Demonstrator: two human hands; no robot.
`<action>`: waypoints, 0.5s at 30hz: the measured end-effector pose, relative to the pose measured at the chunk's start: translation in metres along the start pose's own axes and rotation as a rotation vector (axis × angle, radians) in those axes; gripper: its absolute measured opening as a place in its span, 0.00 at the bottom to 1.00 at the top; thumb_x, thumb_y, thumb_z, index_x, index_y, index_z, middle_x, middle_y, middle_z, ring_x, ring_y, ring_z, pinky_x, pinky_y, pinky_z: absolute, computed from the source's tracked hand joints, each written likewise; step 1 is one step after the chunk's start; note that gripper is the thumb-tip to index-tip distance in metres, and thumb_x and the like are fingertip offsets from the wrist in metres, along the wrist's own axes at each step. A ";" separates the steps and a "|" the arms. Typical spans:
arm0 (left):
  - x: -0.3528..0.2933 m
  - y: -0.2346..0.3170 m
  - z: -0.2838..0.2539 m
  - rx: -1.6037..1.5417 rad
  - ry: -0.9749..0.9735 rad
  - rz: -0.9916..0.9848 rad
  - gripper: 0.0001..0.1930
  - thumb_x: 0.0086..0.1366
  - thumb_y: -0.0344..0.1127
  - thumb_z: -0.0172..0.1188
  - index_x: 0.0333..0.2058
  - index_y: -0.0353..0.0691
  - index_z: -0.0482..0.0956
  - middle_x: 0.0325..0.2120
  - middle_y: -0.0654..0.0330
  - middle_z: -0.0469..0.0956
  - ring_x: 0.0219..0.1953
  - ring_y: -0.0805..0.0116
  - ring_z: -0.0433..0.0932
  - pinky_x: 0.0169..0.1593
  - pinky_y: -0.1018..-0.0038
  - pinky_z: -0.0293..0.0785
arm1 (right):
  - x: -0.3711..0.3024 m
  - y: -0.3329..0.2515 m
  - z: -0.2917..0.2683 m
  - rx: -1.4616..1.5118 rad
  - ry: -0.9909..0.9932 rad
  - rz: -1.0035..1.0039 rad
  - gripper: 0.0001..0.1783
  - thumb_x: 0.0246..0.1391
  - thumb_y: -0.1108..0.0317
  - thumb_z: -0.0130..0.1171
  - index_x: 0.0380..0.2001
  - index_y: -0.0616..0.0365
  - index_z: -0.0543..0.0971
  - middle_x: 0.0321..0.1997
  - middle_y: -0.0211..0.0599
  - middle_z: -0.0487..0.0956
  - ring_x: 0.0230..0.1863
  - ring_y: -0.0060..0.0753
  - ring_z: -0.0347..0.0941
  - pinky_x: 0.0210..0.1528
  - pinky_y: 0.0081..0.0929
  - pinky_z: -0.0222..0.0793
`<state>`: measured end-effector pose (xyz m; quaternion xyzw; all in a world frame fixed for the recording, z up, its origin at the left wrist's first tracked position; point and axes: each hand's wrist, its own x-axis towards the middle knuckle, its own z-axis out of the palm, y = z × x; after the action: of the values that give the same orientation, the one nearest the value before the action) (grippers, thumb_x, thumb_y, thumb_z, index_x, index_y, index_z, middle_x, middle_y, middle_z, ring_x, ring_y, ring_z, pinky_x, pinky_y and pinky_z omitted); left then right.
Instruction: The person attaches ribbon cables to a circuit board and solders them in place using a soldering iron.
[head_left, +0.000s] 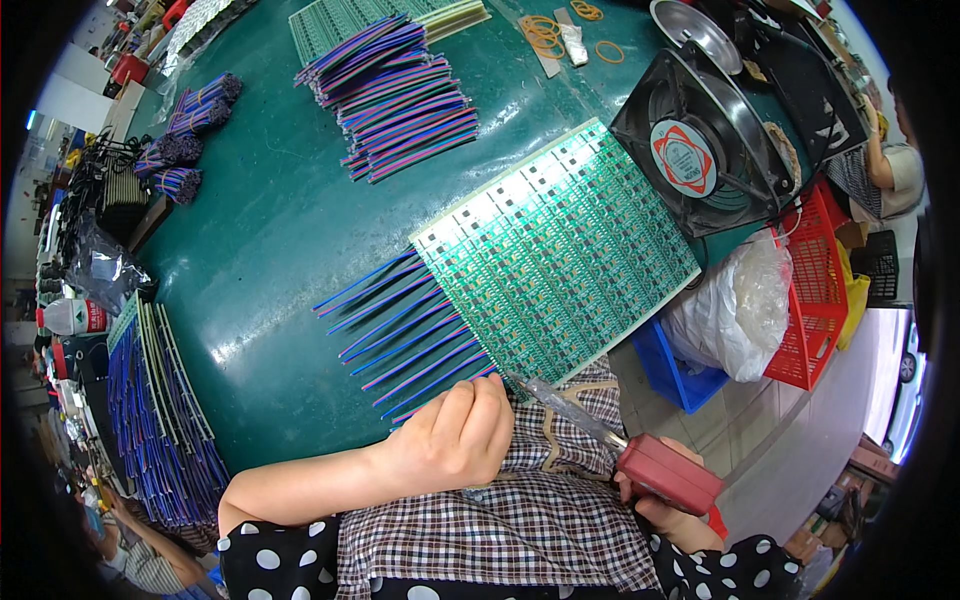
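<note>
A green circuit board panel point(560, 255) lies tilted on the bench, its surface covered in repeating rows of small parts. Thin blue, red and black wires point(400, 320) stick out in a row from its left edge. By the panel's lower corner my left hand point(450, 435) is closed in a pinch on a wire, whose tail shows beyond the knuckles; the fingers hide the pinched end. My right hand point(685, 520) grips the dark red handle of a soldering iron point(665, 475). Its tip points at the same corner, close to my left fingertips.
A pile of wires point(405, 100) lies beyond the panel, with tied bundles point(180, 150) farther left. Wired boards point(165, 410) are stacked at the left. A black fan point(700, 150) stands right of the panel, above a blue bin point(675, 375) and a red basket point(810, 300).
</note>
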<state>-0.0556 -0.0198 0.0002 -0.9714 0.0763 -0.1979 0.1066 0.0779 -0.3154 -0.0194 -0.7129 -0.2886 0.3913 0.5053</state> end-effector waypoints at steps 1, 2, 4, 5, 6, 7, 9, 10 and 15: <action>0.000 -0.001 0.000 -0.001 0.001 -0.001 0.13 0.43 0.27 0.58 0.30 0.27 0.80 0.26 0.57 0.75 0.25 0.71 0.75 0.23 0.84 0.70 | 0.001 0.001 0.000 -0.002 0.001 0.001 0.42 0.39 0.50 0.74 0.51 0.69 0.71 0.31 0.39 0.82 0.30 0.36 0.81 0.34 0.28 0.76; 0.001 -0.002 0.000 -0.007 -0.001 0.001 0.13 0.44 0.27 0.58 0.30 0.27 0.80 0.26 0.57 0.75 0.25 0.71 0.75 0.23 0.84 0.70 | 0.002 0.002 -0.001 -0.048 -0.015 -0.031 0.42 0.39 0.50 0.74 0.51 0.69 0.72 0.30 0.38 0.82 0.29 0.35 0.81 0.34 0.27 0.75; 0.002 -0.003 -0.001 -0.009 -0.008 0.002 0.13 0.44 0.27 0.58 0.30 0.27 0.80 0.26 0.57 0.75 0.25 0.71 0.75 0.23 0.84 0.70 | 0.006 0.002 -0.002 -0.091 -0.036 -0.065 0.41 0.39 0.51 0.74 0.50 0.70 0.72 0.29 0.38 0.82 0.29 0.35 0.81 0.34 0.27 0.75; 0.003 -0.003 -0.001 -0.009 -0.015 0.003 0.13 0.44 0.27 0.58 0.30 0.27 0.80 0.26 0.56 0.75 0.25 0.71 0.75 0.23 0.84 0.70 | 0.009 -0.001 -0.001 -0.067 -0.033 -0.062 0.41 0.40 0.50 0.73 0.50 0.70 0.72 0.29 0.36 0.81 0.29 0.35 0.81 0.34 0.26 0.75; 0.003 -0.004 -0.001 -0.010 -0.022 0.004 0.13 0.43 0.27 0.58 0.30 0.27 0.80 0.26 0.56 0.75 0.25 0.71 0.75 0.23 0.84 0.70 | 0.011 -0.005 0.001 -0.045 -0.031 -0.058 0.40 0.41 0.50 0.73 0.50 0.70 0.72 0.30 0.35 0.81 0.29 0.34 0.81 0.33 0.26 0.75; 0.004 -0.004 -0.001 -0.009 -0.022 0.004 0.13 0.43 0.27 0.58 0.30 0.27 0.80 0.26 0.56 0.75 0.25 0.71 0.75 0.23 0.84 0.70 | 0.011 -0.008 0.004 -0.044 -0.032 -0.059 0.40 0.41 0.50 0.73 0.50 0.70 0.72 0.30 0.35 0.81 0.29 0.34 0.81 0.33 0.26 0.75; 0.006 -0.005 -0.001 0.002 -0.017 0.015 0.13 0.44 0.27 0.58 0.30 0.27 0.79 0.25 0.56 0.75 0.25 0.71 0.75 0.23 0.84 0.70 | 0.009 -0.016 0.009 0.073 0.120 0.016 0.36 0.42 0.48 0.71 0.46 0.66 0.75 0.29 0.30 0.81 0.27 0.32 0.79 0.31 0.25 0.73; 0.006 -0.005 -0.002 -0.001 -0.004 0.019 0.13 0.44 0.27 0.58 0.30 0.27 0.79 0.25 0.56 0.75 0.25 0.71 0.75 0.23 0.84 0.70 | 0.006 -0.018 0.007 0.065 0.130 0.013 0.36 0.42 0.48 0.71 0.46 0.66 0.75 0.29 0.30 0.81 0.27 0.32 0.79 0.31 0.25 0.73; 0.007 0.000 -0.010 -0.067 -0.117 -0.015 0.14 0.44 0.27 0.58 0.32 0.26 0.79 0.28 0.55 0.76 0.26 0.69 0.74 0.25 0.81 0.69 | -0.013 -0.026 -0.002 0.145 0.305 -0.037 0.34 0.46 0.36 0.63 0.37 0.59 0.76 0.30 0.31 0.77 0.27 0.28 0.73 0.33 0.27 0.68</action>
<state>-0.0535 -0.0227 0.0114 -0.9849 0.0693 -0.1388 0.0767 0.0720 -0.3185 0.0093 -0.7201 -0.1928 0.2889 0.6006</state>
